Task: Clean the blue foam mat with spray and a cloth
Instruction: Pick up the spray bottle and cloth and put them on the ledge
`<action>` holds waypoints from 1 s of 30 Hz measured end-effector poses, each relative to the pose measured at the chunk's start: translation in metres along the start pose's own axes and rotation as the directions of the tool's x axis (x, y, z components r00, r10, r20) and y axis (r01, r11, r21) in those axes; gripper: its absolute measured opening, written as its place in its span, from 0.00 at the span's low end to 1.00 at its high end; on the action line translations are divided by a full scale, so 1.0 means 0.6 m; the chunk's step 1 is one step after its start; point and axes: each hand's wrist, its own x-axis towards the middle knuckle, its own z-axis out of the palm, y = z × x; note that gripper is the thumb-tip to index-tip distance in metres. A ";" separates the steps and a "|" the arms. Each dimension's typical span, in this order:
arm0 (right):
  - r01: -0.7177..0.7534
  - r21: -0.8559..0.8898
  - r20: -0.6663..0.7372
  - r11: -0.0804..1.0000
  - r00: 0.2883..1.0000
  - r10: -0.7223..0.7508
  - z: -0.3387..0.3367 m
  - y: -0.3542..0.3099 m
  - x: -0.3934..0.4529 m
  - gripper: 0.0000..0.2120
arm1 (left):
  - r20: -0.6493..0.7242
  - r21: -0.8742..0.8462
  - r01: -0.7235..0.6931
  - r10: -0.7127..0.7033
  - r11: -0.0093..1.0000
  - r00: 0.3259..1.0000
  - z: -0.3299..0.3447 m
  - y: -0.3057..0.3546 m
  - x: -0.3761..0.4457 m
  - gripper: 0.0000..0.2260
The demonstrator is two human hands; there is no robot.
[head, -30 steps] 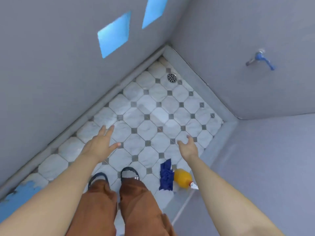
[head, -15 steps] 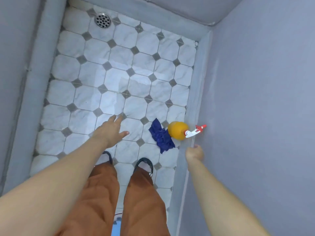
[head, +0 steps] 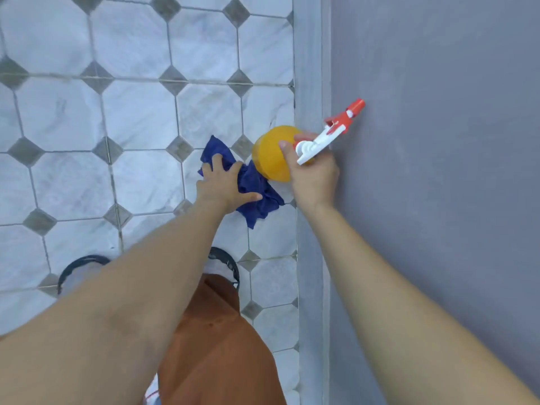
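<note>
Left hand (head: 223,185) lies spread flat on blue cloth (head: 257,185) on floor, w/ right hand (head: 312,171) just beside, wrapped round orange spray bottle (head: 270,153), nozzle twd wall.

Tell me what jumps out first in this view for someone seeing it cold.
The orange spray bottle with its red-and-white trigger stands by the grey wall, the right hand wrapped around its neck. Just left of it, the left hand presses on a crumpled blue cloth lying on the marble-patterned tile floor.
</note>
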 end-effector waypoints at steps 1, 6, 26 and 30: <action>0.002 -0.002 -0.014 1.000 1.000 -0.002 0.005 0.006 0.004 0.13 | -0.041 0.022 0.024 -0.023 0.999 0.999 0.019 0.000 0.006 0.34; -0.038 0.008 -0.010 0.999 0.999 0.039 0.008 -0.007 0.008 0.05 | -0.157 -0.041 0.010 -0.016 0.999 0.987 0.033 -0.015 -0.001 0.13; 0.218 0.172 0.147 0.961 0.959 -0.243 -0.339 -0.903 -0.182 0.25 | -0.312 -0.822 -0.056 -0.366 0.567 0.877 -0.979 -0.065 -0.578 0.22; 0.332 0.256 0.087 0.908 0.927 -0.364 -0.409 -1.149 -0.208 0.16 | -0.498 -0.785 -0.237 -0.356 0.572 0.791 -1.219 -0.061 -0.720 0.21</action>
